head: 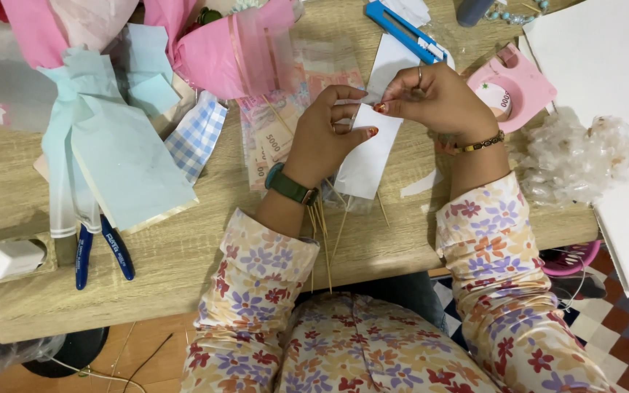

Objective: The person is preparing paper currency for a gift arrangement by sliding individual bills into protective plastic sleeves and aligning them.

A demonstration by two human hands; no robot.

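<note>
We are looking down over a wooden table (pixel 183 255) crowded with craft materials. Both hands are meeting at a white slip (pixel 369 156) held just above the table's middle.

The left hand (pixel 325 131) is curling in from below, thumb and fingers closing on the slip's upper left edge; we are reading it as a pinch, with the rest of the hand loosely bent. The right hand (pixel 434 98) is coming in from the upper right, fingertips pressed together at the slip's top corner, also pinching. Whether it is gripping the paper alone or some small thing against it, we cannot tell; the fingers are hiding that spot.

The slip's long axis is running down and slightly left from the pinch, towards the person's body, its lower end hanging free over thin sticks (pixel 322 233) lying on the table. So the slip is lying below and between the two hands, with both equally close at its top, touching it at nearly the same point.

Just behind the left hand, folded banknotes (pixel 274 135) are lying flat. A pink tape holder (pixel 515 84) is sitting near the right wrist, a blue cutter (pixel 405 30) further back, pliers (pixel 103 251) well apart at the left.
</note>
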